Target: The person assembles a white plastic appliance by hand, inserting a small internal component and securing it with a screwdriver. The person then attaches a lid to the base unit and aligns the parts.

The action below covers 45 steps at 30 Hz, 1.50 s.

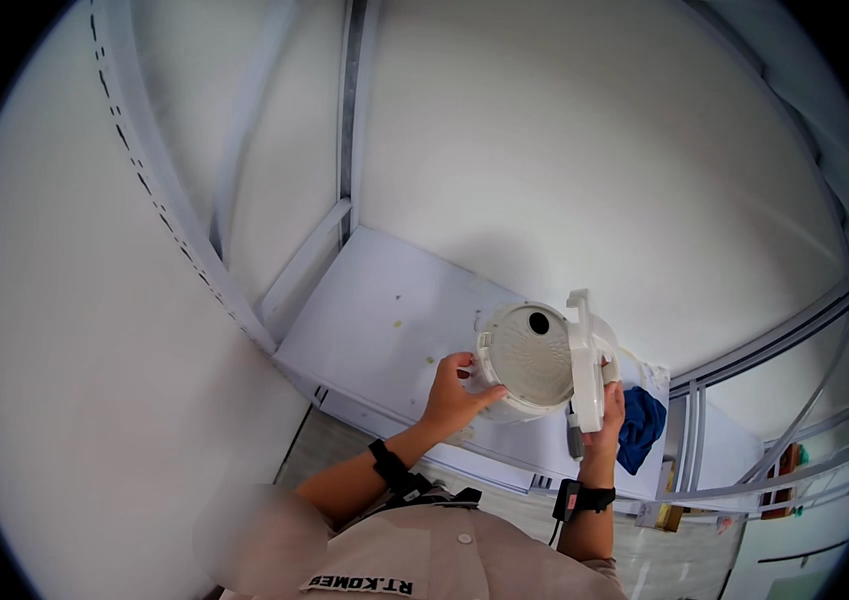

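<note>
A round white appliance (519, 408) with a textured pale inside and a round black spot (538, 323) is in front of me, over the table. Its white lid (584, 362) stands upright on the right side, swung open. My left hand (452, 398) is at the left rim, thumb resting across the front edge and fingers apart, their tips curled just outside the wall. My right hand (606, 412) is closed on the lid from its right side, partly hidden behind it. The exact kind of appliance cannot be made out.
The appliance is over a white table (344, 320) with small specks on it. A grey cylindrical tool (574, 440) and a crumpled blue cloth (641, 430) lie near my right hand. Pale metal frame posts (349, 120) and a white wall (584, 150) stand behind.
</note>
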Tool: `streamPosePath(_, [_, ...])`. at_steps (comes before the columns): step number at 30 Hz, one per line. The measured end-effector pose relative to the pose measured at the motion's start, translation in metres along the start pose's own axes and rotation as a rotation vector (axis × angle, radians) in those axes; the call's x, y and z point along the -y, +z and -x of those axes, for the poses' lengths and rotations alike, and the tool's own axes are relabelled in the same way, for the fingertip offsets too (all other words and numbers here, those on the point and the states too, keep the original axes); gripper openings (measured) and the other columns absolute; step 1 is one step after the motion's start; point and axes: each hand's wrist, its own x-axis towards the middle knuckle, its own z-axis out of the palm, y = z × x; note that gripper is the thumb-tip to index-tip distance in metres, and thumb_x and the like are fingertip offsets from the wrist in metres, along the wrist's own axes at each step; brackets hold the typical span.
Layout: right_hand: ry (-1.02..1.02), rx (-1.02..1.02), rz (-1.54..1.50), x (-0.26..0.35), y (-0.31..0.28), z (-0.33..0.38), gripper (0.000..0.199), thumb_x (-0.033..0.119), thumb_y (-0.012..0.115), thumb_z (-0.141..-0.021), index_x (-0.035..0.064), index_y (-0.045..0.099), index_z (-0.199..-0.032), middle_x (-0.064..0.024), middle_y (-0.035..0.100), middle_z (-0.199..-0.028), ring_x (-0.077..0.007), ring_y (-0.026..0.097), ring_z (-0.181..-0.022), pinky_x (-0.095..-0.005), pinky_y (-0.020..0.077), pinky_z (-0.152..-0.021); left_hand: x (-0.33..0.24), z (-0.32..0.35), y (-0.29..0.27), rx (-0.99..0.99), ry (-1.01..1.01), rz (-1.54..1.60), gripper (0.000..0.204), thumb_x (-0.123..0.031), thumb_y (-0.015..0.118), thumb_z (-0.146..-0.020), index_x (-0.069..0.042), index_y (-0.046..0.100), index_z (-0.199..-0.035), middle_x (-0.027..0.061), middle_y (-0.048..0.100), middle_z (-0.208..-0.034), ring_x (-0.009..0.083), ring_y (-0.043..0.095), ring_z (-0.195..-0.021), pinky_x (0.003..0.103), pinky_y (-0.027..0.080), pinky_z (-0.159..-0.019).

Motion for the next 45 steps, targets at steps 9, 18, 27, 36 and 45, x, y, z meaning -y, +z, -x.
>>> streamPosePath(9, [0.011,-0.041,-0.055,0.004,0.004,0.002,0.056,0.031,0.061,-0.106,0.0009,0.046,-0.151,-0.0145,0.06,-0.144,-0.0259,0.063,-0.127,-0.0385,0.0514,-0.107,-0.029,-0.016,-0.023,0.176,0.175,-0.148,0.116,-0.039,0.093,-0.075,0.007,0.027,-0.159,0.0278,0.036,-0.161,0.0385,0.037,-0.151,0.045,0.033,-0.123])
streamPosePath(18, [0.012,-0.15,-0.108,0.015,0.026,0.021,0.055,0.034,0.058,-0.108,0.0015,0.047,-0.15,-0.0135,0.061,-0.142,-0.0246,0.064,-0.124,-0.037,0.0527,-0.103,-0.036,-0.022,-0.025,0.288,0.134,-0.13,0.114,-0.032,0.091,-0.079,0.004,0.022,-0.162,0.026,0.034,-0.164,0.0375,0.033,-0.153,0.046,0.029,-0.125])
streamPosePath(27, [0.025,-0.218,-0.208,0.023,0.006,0.028,0.056,0.029,0.048,-0.108,0.0023,0.038,-0.157,-0.0182,0.053,-0.152,-0.0399,0.049,-0.143,-0.0501,0.0385,-0.12,-0.046,-0.021,-0.024,0.317,0.018,-0.135,0.109,-0.026,0.089,-0.081,-0.01,0.022,-0.165,0.0164,0.035,-0.163,0.0347,0.034,-0.152,0.056,0.039,-0.115])
streamPosePath(36, [0.013,-0.143,-0.305,0.011,-0.015,0.027,0.051,0.029,0.052,-0.108,0.0026,0.046,-0.152,-0.0174,0.056,-0.149,-0.0381,0.054,-0.138,-0.0454,0.0431,-0.116,-0.038,-0.021,-0.021,0.308,0.005,-0.121,0.109,-0.027,0.089,-0.081,-0.012,0.021,-0.166,0.014,0.033,-0.165,0.0342,0.034,-0.151,0.056,0.045,-0.108])
streamPosePath(45, [-0.111,-0.079,0.113,0.011,0.005,0.015,0.055,0.027,0.061,-0.107,0.002,0.045,-0.152,-0.0127,0.056,-0.148,-0.0235,0.055,-0.134,-0.0374,0.0403,-0.116,-0.036,-0.024,-0.022,0.319,0.101,-0.117,0.111,-0.027,0.09,-0.081,-0.004,0.02,-0.165,0.0202,0.033,-0.165,0.0329,0.033,-0.153,0.049,0.035,-0.121])
